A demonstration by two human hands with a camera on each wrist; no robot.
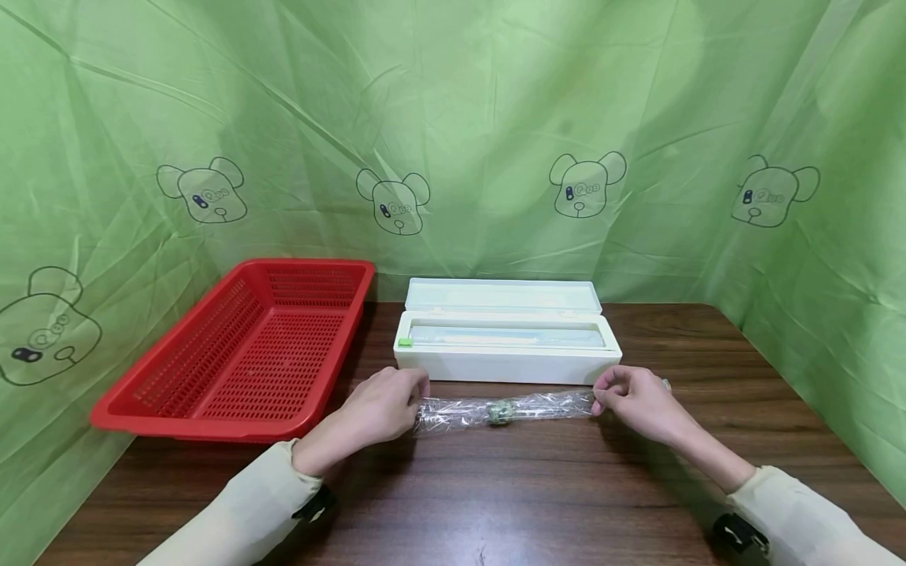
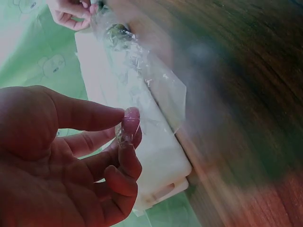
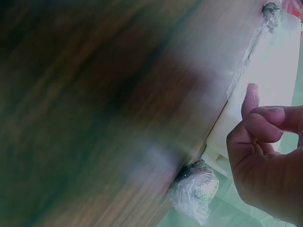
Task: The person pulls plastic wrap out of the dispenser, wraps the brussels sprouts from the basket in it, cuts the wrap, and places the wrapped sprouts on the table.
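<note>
A strip of cling film (image 1: pixel 552 406) stretches between the two hands, with a small round, mottled green thing (image 1: pixel 500 411) bundled in its middle. My left hand (image 1: pixel 388 402) pinches the strip's left end between thumb and fingertips; in the left wrist view the crumpled film end (image 2: pixel 125 135) shows at the fingers. At the other end my right hand (image 1: pixel 640 401) pinches the film with thumb and index finger curled together. Just behind the strip stands a white cling film dispenser box (image 1: pixel 506 366), its lid (image 1: pixel 502 295) raised.
A red perforated basket (image 1: pixel 205 427) stands at the left of the brown wooden table (image 1: pixel 495 495). Beside the box's right end lies another film-wrapped ball (image 3: pixel 194 187), mostly behind the right hand in the head view. Green cloth (image 1: pixel 481 102) hangs behind and at both sides.
</note>
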